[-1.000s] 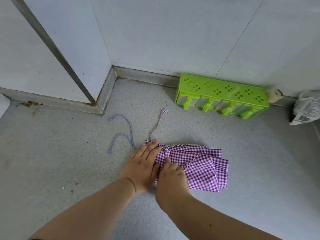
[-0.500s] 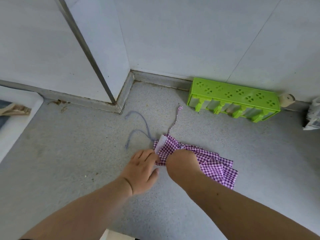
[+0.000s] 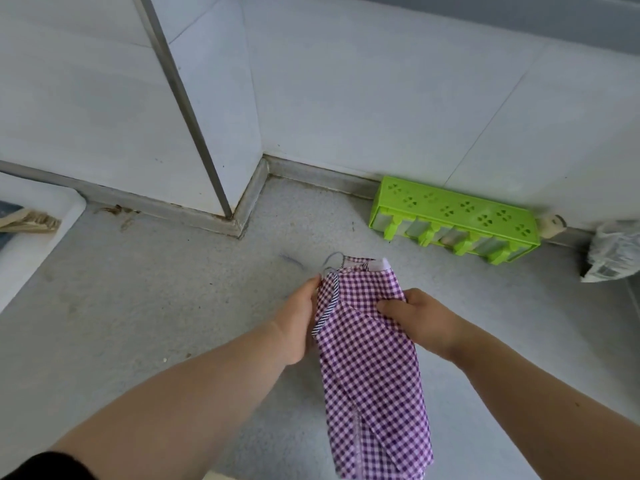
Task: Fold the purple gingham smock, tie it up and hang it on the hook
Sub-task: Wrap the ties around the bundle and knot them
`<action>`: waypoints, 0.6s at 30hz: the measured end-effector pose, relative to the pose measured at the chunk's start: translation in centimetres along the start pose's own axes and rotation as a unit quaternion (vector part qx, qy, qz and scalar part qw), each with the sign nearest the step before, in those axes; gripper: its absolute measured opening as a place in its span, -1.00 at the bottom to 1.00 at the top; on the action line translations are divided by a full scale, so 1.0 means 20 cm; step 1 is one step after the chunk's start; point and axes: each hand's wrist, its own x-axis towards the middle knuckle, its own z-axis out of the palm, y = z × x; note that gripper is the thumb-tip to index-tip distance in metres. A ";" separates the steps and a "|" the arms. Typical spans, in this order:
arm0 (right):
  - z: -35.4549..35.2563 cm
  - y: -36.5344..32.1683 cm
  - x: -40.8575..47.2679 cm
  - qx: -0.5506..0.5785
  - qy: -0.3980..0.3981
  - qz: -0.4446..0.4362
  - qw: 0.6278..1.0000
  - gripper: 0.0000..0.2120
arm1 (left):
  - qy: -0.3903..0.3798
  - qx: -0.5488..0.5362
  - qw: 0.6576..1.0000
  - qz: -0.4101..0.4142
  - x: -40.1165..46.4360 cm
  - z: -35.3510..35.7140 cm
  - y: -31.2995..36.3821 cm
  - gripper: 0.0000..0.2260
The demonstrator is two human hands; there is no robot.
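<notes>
The purple gingham smock (image 3: 370,368), folded into a long narrow strip, hangs in the air above the grey floor. My left hand (image 3: 298,320) grips its upper left edge by a striped trim. My right hand (image 3: 415,317) pinches the upper right side, thumb on the front of the cloth. A thin grey-blue tie string (image 3: 332,261) loops out at the top of the smock, beside a white band. No hook is in view.
A lime green plastic rack (image 3: 453,216) lies on the floor against the white wall. A crumpled plastic bag (image 3: 613,251) sits at the right edge. A wall corner with a metal strip (image 3: 183,105) juts out at left. A white tray (image 3: 38,237) is far left.
The smock was bunched on the floor under both hands. Now both hands have lifted it off the floor and it hangs down as a long strip. The view has tilted up.
</notes>
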 end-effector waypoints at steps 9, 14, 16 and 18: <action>0.00 0.25 0.04 0.238 0.072 0.056 0.967 -0.74 | 0.079 -0.027 0.996 0.009 0.00 0.00 -0.11 -0.66; -0.01 0.39 0.12 0.230 0.107 0.104 0.962 -0.63 | 0.092 0.093 0.987 0.095 -0.06 -0.07 -0.19 -0.75; 0.01 0.45 0.14 0.208 0.116 0.128 0.963 -0.58 | 0.087 0.194 0.964 0.159 -0.09 -0.09 -0.20 -0.76; 0.04 0.48 0.16 0.188 0.122 0.154 0.962 -0.54 | 0.064 0.301 0.926 0.220 -0.11 -0.10 -0.20 -0.76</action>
